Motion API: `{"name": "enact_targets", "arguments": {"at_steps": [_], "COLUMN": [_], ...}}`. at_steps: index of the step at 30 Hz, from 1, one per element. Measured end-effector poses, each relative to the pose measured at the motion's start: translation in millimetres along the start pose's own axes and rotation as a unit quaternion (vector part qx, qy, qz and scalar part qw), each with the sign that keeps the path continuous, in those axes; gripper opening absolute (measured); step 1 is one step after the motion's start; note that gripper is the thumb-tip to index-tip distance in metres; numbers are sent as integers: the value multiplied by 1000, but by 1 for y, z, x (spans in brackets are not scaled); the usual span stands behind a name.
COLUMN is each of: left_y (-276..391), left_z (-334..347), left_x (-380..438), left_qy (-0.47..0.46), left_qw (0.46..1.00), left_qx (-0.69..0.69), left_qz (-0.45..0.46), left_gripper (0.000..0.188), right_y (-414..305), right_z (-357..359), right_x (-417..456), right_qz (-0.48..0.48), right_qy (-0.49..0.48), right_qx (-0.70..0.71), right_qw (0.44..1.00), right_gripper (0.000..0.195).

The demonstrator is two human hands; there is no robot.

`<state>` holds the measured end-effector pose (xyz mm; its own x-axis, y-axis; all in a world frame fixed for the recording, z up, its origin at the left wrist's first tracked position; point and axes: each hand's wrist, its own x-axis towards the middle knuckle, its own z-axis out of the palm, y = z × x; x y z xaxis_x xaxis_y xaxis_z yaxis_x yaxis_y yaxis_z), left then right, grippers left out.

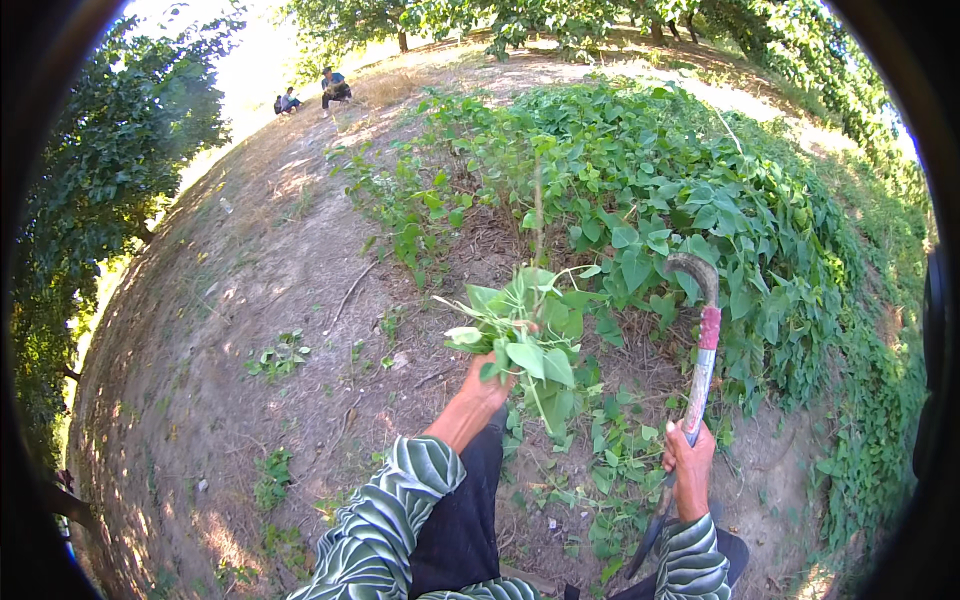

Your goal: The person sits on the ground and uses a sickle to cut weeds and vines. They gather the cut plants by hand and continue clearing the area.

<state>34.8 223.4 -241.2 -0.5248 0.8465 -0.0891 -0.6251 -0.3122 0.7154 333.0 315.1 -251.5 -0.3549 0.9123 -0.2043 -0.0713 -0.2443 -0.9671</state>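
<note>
My left hand point(487, 382) is closed around a bunch of cut leafy vines point(544, 352), with heart-shaped leaves and pale stems spilling out on both sides. In my right hand point(688, 461) is the handle of a sickle point(701, 375). Its worn grey shaft rises from my fist, past a red wrapped band, to a dark curved blade at the top. That hook stands against the edge of a dense mound of green vines point(637, 195). Low leafy vines point(619, 465) grow on the soil between my hands.
Dry, sloping soil point(300, 225) with twigs and small weeds point(279, 354) stretches to the left. Two people point(334, 88) crouch far off at the upper left. Leafy trees point(120, 127) border the left and top. My dark trouser leg point(459, 517) is below my left hand.
</note>
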Motion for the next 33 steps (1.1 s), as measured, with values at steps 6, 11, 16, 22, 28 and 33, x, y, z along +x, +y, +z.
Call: {"name": "enact_targets", "arguments": {"at_steps": [6, 11, 16, 22, 28, 33], "left_y": [-80, -106, -123, -120, -109, -112], "left_z": [-51, -9, 7, 22, 48, 43], "left_x": [42, 45, 37, 31, 27, 24], "left_qy": [-29, 13, 59, 8, 17, -39], "left_qw": [995, 983, 966, 976, 975, 965], "left_qx": [9, 148, 215, 150, 22, 35], "left_qz": [-94, -106, -129, -157, -219, -258], "left_gripper": [27, 26, 24, 29, 23, 25], "right_y": [5, 9, 16, 46, 47, 35], "right_z": [19, 27, 46, 47, 44, 38], "right_x": [7, 18, 23, 42, 43, 41], "right_qz": [-17, -37, -49, -26, -47, -10], "right_qy": [29, 33, 16, -32, -14, -6], "right_qx": [13, -67, -86, -137, -163, -130], "right_qw": [999, 997, 995, 990, 985, 991], "right_gripper": [16, 13, 18, 27, 37, 29]}}
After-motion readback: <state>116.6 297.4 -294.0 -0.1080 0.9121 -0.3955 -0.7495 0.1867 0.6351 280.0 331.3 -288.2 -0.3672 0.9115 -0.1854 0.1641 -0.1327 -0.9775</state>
